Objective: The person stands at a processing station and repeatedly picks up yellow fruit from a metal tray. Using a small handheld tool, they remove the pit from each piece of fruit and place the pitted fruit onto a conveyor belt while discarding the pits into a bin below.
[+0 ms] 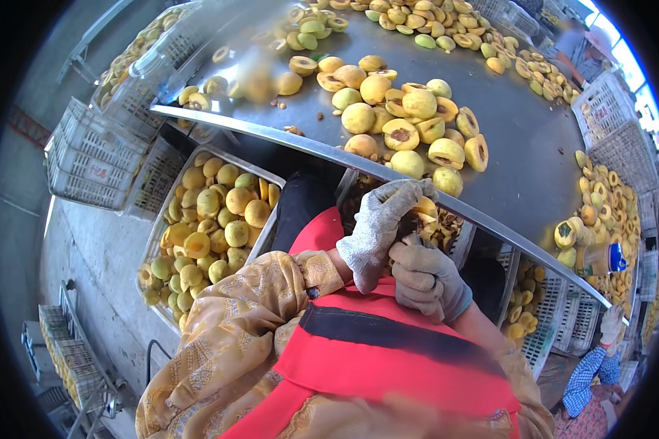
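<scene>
Both my hands wear grey-white work gloves and meet in front of my red apron (pixel 388 351), just below the metal table's edge. Closed around a yellow peach half (pixel 425 209) is my left hand (pixel 381 223), the fruit partly hidden by the fingers. My right hand (pixel 426 278) lies close below it, its fingers curled tight; whatever they hold is hidden. Beneath the hands, a container of dark and yellow fruit scraps (pixel 443 230) partly shows. On the table nearest me lies a pile of peach halves (pixel 401 134), some with the pit side up.
The metal table (pixel 520 146) carries more peach halves along its far and right sides. A crate of peaches (pixel 211 219) stands at my left, beside stacked white crates (pixel 95 157). A clear bottle with blue lid (pixel 600 259) lies at the right. Another person's gloved hand (pixel 611 325) appears lower right.
</scene>
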